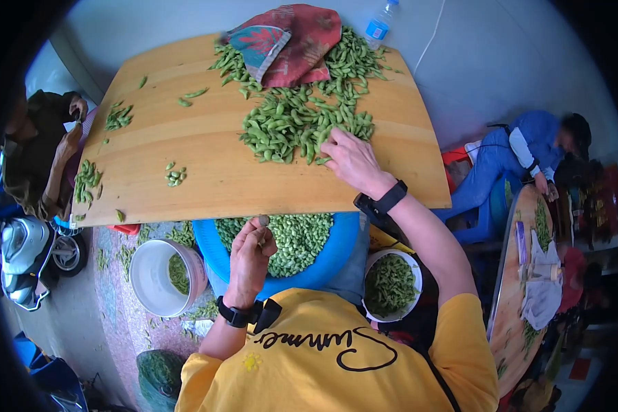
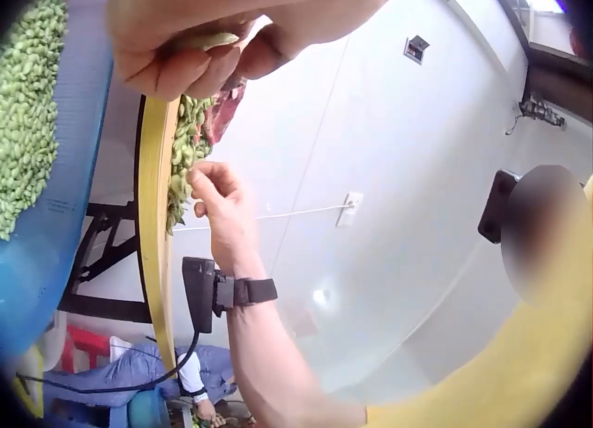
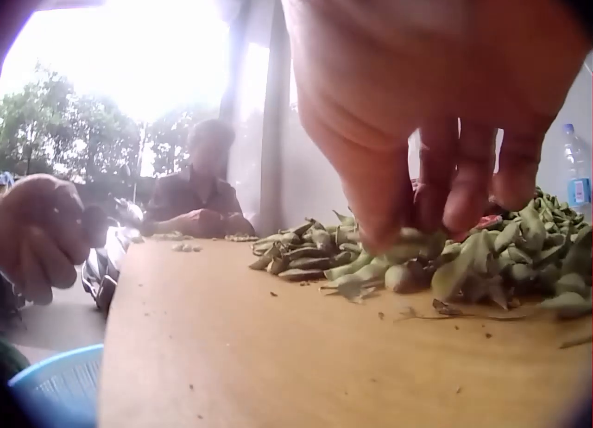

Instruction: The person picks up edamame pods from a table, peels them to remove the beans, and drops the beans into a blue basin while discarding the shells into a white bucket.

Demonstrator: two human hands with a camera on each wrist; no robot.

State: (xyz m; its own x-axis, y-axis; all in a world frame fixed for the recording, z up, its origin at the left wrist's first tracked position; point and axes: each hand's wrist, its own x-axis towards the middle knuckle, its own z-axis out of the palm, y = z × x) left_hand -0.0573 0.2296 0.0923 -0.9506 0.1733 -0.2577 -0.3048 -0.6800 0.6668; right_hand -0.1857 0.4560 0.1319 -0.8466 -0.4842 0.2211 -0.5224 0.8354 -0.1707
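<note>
A pile of green soybean pods (image 1: 281, 127) lies on the wooden table (image 1: 206, 151). At its near edge, my right hand (image 1: 353, 161) reaches down, thumb and fingertips pinching a soybean pod (image 3: 408, 247) among the others. My left hand (image 1: 250, 254) is curled above the blue basin (image 1: 353, 240), just off the table's front edge. In the left wrist view, a pale green pod (image 2: 215, 41) shows within its curled fingers, mostly hidden by them. Shelled green beans (image 1: 302, 240) fill the basin beneath.
A red patterned cloth (image 1: 302, 48) covers part of the pile, beside a water bottle (image 1: 381, 24). A white bucket (image 1: 141, 278) and a tub of pods (image 1: 391, 285) flank the basin. People sit at the left and right; a scooter (image 1: 24, 254) stands at the left.
</note>
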